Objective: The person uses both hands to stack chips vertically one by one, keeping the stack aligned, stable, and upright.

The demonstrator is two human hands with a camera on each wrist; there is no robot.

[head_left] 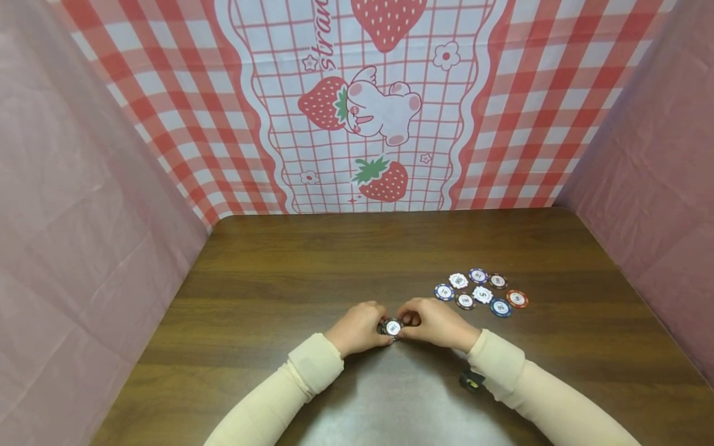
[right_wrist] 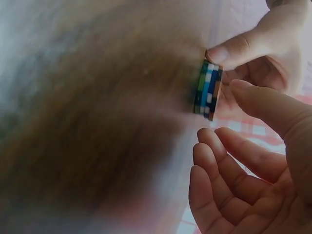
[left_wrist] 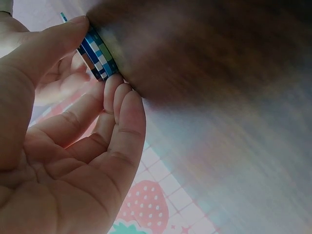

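A short stack of poker chips stands on the table between the two hands, its top chip black-edged with a white centre. In the left wrist view, the chips' edges show blue, white, green and dark bands. My left hand grips the stack between thumb and fingertips. From the other side my right hand reaches in, its thumb close to the top chip. Whether that thumb touches is unclear. The other right fingers are gently bent and apart from the stack.
Several loose poker chips, among them a red one and a white one, lie flat to the right on the brown wooden table. A small dark object sits beside the right cuff. Checked cloth hangs behind the table.
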